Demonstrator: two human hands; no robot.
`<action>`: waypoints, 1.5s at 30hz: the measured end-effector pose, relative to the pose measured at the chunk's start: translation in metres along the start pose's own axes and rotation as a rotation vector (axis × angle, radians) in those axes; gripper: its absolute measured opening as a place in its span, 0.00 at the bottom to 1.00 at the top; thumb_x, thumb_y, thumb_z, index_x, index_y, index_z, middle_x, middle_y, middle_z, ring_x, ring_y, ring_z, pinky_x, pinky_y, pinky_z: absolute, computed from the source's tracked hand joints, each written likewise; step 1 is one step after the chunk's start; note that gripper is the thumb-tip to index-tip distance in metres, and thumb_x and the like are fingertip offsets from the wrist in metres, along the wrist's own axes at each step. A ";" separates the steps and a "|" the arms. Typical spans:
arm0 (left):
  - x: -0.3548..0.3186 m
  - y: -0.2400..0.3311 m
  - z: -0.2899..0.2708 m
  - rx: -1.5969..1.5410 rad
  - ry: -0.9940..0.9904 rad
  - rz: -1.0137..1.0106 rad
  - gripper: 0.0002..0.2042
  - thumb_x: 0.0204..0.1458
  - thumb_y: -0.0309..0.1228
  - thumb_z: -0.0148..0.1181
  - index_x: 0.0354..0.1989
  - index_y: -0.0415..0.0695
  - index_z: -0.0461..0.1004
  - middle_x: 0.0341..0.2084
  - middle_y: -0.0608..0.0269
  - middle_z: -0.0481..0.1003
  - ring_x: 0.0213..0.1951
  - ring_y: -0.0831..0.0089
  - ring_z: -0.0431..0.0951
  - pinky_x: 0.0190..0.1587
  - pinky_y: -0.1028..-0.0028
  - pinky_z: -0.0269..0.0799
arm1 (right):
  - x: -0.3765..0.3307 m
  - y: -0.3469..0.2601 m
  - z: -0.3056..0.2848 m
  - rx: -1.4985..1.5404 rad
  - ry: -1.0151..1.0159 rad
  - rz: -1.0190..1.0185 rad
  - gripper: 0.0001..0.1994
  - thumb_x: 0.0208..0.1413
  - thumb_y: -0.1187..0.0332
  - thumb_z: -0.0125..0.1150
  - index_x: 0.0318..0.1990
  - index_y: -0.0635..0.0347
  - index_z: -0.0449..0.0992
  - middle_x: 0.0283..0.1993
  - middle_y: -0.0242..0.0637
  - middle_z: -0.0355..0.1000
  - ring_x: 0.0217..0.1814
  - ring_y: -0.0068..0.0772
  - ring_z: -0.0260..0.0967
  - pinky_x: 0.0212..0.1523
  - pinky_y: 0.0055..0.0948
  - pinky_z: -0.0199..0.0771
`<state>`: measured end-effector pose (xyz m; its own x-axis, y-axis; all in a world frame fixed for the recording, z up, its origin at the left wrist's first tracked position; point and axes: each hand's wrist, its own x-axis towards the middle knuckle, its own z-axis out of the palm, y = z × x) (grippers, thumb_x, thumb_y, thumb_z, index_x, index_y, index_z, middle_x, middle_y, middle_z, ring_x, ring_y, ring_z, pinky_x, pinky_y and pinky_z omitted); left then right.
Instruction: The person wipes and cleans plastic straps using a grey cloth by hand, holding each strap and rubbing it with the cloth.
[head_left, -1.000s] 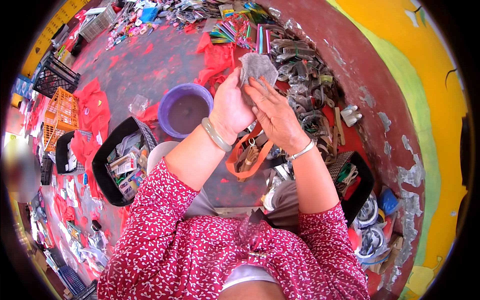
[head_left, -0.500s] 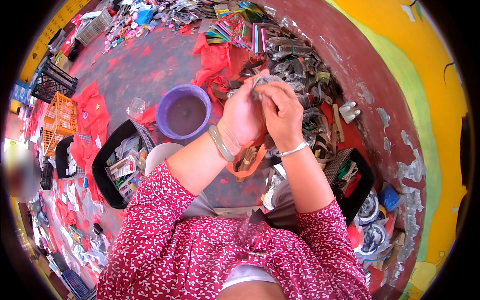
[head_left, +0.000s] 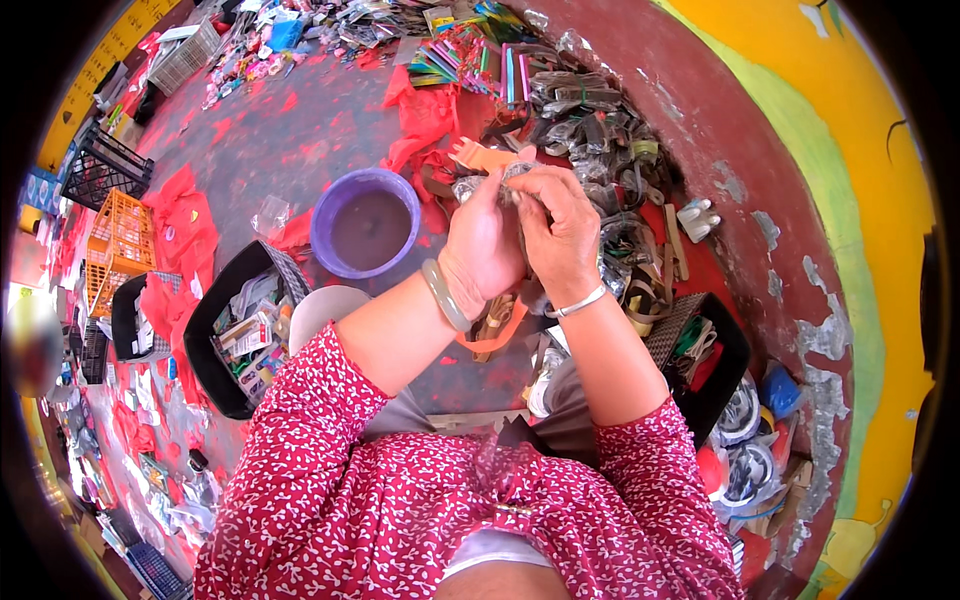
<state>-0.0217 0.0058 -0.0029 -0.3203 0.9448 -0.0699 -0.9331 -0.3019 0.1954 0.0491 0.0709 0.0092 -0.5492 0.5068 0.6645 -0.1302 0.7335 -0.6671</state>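
Observation:
My left hand [head_left: 480, 245] and my right hand [head_left: 558, 235] meet in front of me, both closed on a crumpled clear plastic wrapper [head_left: 514, 172]. The right thumb and fingers pinch its upper part, while the left fingers wrap round from the other side. Past the fingertips sticks out an orange piece [head_left: 482, 156] with a notched end. Below the hands loops an orange strap [head_left: 508, 330]; whether the two are one thing is hidden by my hands. A purple basin [head_left: 318, 232] of murky liquid stands left of my left hand.
Plastic-wrapped bundles [head_left: 590, 100] are heaped beyond my right hand, along the peeling wall [head_left: 740, 190]. Black bins flank my knees, the left one [head_left: 205, 345] full of packets, the right one [head_left: 725, 345] holding cords. Orange [head_left: 125, 235] and black crates [head_left: 105, 165] stand far left.
The orange notched end now shows farther out past my fingertips, up and to the left. My right hand has shifted slightly left, and both hands stay on the wrapper.

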 end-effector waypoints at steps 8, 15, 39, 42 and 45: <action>0.011 0.029 0.008 0.181 -0.046 0.196 0.23 0.59 0.41 0.38 0.61 0.45 0.54 0.60 0.45 0.55 0.62 0.54 0.54 0.64 0.59 0.48 | -0.016 0.003 -0.014 0.341 -0.171 0.249 0.09 0.44 0.84 0.56 0.34 0.61 0.75 0.34 0.37 0.69 0.35 0.29 0.69 0.37 0.23 0.68; 0.004 -0.001 0.002 0.143 -0.010 0.089 0.22 0.60 0.41 0.36 0.61 0.47 0.55 0.58 0.52 0.58 0.61 0.64 0.56 0.63 0.63 0.47 | 0.002 0.009 0.000 -0.013 0.097 0.118 0.08 0.46 0.83 0.56 0.34 0.63 0.74 0.36 0.34 0.70 0.38 0.25 0.68 0.40 0.21 0.66; 0.008 0.021 0.004 -0.012 -0.088 0.085 0.22 0.58 0.39 0.39 0.60 0.44 0.56 0.59 0.47 0.57 0.60 0.50 0.57 0.62 0.54 0.52 | 0.019 0.050 -0.078 0.980 0.014 0.924 0.09 0.51 0.80 0.51 0.40 0.68 0.73 0.37 0.40 0.73 0.36 0.28 0.72 0.39 0.25 0.73; 0.009 0.031 0.010 -0.017 -0.136 0.115 0.22 0.59 0.39 0.38 0.60 0.43 0.56 0.59 0.45 0.57 0.60 0.51 0.57 0.62 0.54 0.52 | 0.014 0.038 -0.070 0.907 -0.155 1.055 0.12 0.50 0.74 0.60 0.43 0.67 0.73 0.34 0.38 0.74 0.34 0.28 0.74 0.36 0.24 0.75; 0.012 0.034 0.012 0.010 -0.130 0.135 0.22 0.58 0.38 0.39 0.59 0.42 0.55 0.58 0.46 0.58 0.60 0.51 0.58 0.61 0.55 0.55 | 0.010 0.019 -0.051 0.891 -0.455 1.124 0.10 0.50 0.72 0.62 0.40 0.66 0.74 0.31 0.35 0.74 0.31 0.24 0.72 0.33 0.22 0.74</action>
<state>-0.0552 0.0083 0.0150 -0.4177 0.9046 0.0847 -0.8812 -0.4261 0.2045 0.0830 0.1130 0.0198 -0.8816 0.2998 -0.3647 0.1677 -0.5233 -0.8355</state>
